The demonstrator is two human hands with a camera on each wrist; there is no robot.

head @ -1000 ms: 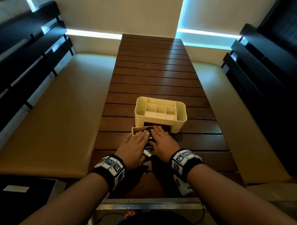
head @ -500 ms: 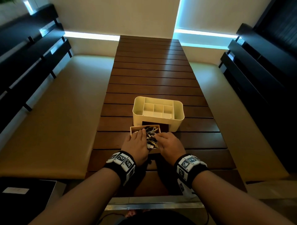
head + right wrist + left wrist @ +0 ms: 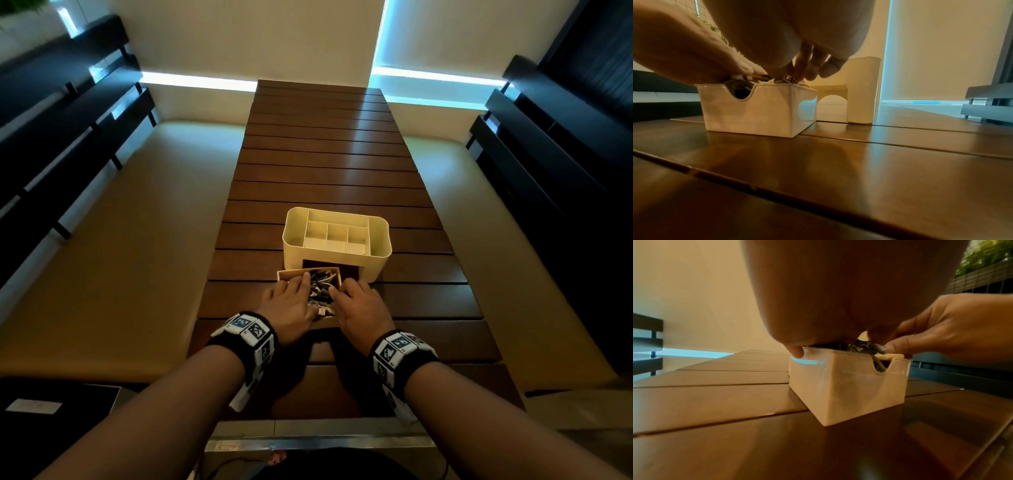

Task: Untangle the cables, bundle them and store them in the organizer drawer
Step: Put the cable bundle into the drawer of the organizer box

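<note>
A cream organizer (image 3: 378,262) stands on the slatted wooden table (image 3: 325,164). Its small drawer (image 3: 283,273) is pulled out toward me and is full of black and white cables (image 3: 322,285). My left hand (image 3: 291,301) lies flat on the left part of the pile, a fingertip at the drawer's left rim (image 3: 796,352). My right hand (image 3: 358,301) sits over the right part, its fingers (image 3: 804,66) bent down into the cables and its thumb (image 3: 894,345) on them. Cables (image 3: 863,345) bulge above the drawer (image 3: 838,386) and show in its front notch (image 3: 740,91). A white connector (image 3: 322,311) sticks out near the front.
Cushioned benches (image 3: 113,257) run along both sides of the table, with dark slatted backs (image 3: 548,154). The organizer's top compartments (image 3: 337,234) hold nothing. Its drawer slot (image 3: 831,105) stands open behind the drawer (image 3: 756,113). Bare tabletop lies beyond the organizer.
My hands, which lay side by side covering the drawer, have drawn slightly apart, so the cables show between them. My right fingers have curled down onto the pile.
</note>
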